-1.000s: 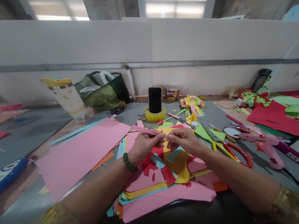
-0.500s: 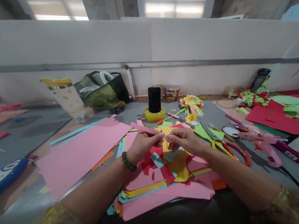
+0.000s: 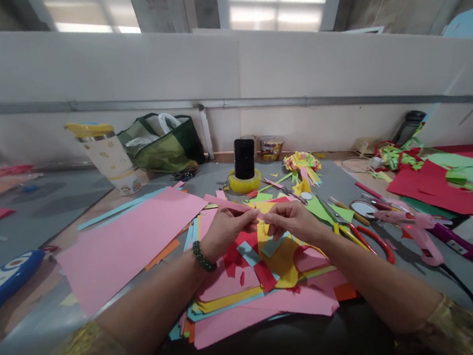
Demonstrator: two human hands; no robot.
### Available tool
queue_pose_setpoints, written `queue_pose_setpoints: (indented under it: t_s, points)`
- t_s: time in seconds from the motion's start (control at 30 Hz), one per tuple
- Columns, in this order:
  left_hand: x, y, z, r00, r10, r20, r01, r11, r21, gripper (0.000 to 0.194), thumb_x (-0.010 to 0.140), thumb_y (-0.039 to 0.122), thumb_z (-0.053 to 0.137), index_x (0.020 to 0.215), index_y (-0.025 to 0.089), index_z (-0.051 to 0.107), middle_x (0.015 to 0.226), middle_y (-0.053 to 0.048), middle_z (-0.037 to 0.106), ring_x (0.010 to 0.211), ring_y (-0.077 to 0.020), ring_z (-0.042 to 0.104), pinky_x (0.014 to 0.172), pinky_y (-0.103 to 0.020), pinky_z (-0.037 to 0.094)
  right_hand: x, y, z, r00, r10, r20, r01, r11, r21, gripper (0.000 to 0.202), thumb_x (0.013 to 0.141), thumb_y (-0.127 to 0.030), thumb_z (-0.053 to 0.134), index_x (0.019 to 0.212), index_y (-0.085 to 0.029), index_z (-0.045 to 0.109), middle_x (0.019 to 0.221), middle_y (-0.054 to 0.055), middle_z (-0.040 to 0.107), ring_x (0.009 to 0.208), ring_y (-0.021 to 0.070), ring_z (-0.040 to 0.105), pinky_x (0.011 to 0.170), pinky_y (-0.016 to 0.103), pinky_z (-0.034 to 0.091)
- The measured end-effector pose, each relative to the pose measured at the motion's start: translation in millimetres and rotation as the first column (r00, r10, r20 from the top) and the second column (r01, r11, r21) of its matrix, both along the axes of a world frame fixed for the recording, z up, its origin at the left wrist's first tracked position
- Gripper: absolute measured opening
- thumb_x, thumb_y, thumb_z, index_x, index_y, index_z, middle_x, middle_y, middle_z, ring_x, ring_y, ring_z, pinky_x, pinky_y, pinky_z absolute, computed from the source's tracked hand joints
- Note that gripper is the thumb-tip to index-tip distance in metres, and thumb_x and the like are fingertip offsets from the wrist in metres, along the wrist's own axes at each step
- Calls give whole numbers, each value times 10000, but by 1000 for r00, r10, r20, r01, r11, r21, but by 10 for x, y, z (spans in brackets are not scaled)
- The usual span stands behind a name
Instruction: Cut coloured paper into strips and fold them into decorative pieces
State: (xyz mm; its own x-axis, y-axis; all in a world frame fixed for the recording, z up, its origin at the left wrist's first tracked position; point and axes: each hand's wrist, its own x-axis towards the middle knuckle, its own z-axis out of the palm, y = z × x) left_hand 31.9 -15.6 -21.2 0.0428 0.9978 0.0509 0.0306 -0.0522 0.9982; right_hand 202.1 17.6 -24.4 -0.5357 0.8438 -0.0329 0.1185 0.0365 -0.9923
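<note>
A narrow pink paper strip [image 3: 226, 202] slants above the paper pile, pinched in my left hand [image 3: 228, 228]. My right hand [image 3: 293, 221] pinches the strip's near end, its fingertips almost touching the left ones. Beneath both hands lie a yellow cut piece [image 3: 284, 263], red scraps [image 3: 266, 276] and light blue scraps. These rest on stacked pink sheets [image 3: 236, 321] with yellow and blue layers. A large pink sheet [image 3: 129, 247] lies to the left of my left hand.
Red-handled scissors [image 3: 372, 242], a pink glue gun [image 3: 422, 236] and a round mirror lie at right. A phone [image 3: 244, 158] stands in a yellow tape roll [image 3: 244, 182]. Behind are a paper-strip flower [image 3: 302, 163], a tumbler [image 3: 108, 158] and a green bag [image 3: 164, 143].
</note>
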Motion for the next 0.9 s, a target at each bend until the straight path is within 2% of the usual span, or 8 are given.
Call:
queue_pose_setpoints:
  t_s: [0.17,0.37,0.5,0.6,0.67,0.73,0.8,0.9]
  points:
    - [14,-8,-15,1000,-12,-21,13,1000,14,254,670,357,742,540,159,650,480,7,578,496,-114,554,533,-226,498,4,-1,-8,1000,20,-15,-19,1000,18,514,560,-658,755,631,-163,634,546,-7,655,472,94,603,498,221,506]
    - [25,21,-46,987,-12,162,29,994,-103,248,600,345,809,593,137,674,587,-5,639,522,-94,558,558,-225,507,12,26,-41,1000,-21,-10,21,996,83,514,580,-665,739,643,-167,628,551,4,654,482,122,618,521,268,538]
    - [6,38,-40,975,-74,210,100,989,-112,262,555,330,841,607,130,680,563,8,621,521,-87,551,568,-220,499,50,-27,57,992,-19,122,-13,966,258,522,643,-697,666,696,-178,637,613,25,669,556,151,643,577,300,544]
    - [-40,67,-7,978,-47,202,71,991,-111,257,609,333,822,587,137,657,541,11,615,521,-87,562,570,-208,497,260,-148,296,935,-162,317,-25,859,512,422,772,-600,601,865,-197,684,792,52,717,689,175,656,640,304,523]
    - [-75,99,10,982,-17,190,39,993,-115,245,672,328,794,603,141,650,549,8,623,536,-90,582,573,-198,498,502,-252,460,842,-333,424,-23,764,645,347,851,-513,534,976,-226,684,918,58,731,789,193,657,682,305,505]
    - [-103,133,13,983,-10,181,34,991,-131,221,718,309,774,640,139,656,573,-3,645,561,-96,612,584,-192,506,780,-350,554,662,-507,553,-46,708,704,310,876,-472,506,967,-236,685,923,63,732,793,211,658,683,313,485]
    - [-119,158,4,983,-29,181,56,988,-147,201,741,288,766,665,129,669,598,-23,671,594,-106,643,607,-188,521,1038,-426,546,389,-616,685,-78,719,690,277,877,-424,510,955,-225,686,885,81,729,812,239,662,679,316,469]
    - [-127,172,-12,979,-51,198,85,982,-167,173,743,249,771,671,117,687,658,-51,713,650,-117,681,645,-178,540,1295,-491,378,77,-562,823,-108,816,568,245,894,-331,488,936,-188,681,943,125,723,954,278,656,718,321,459]
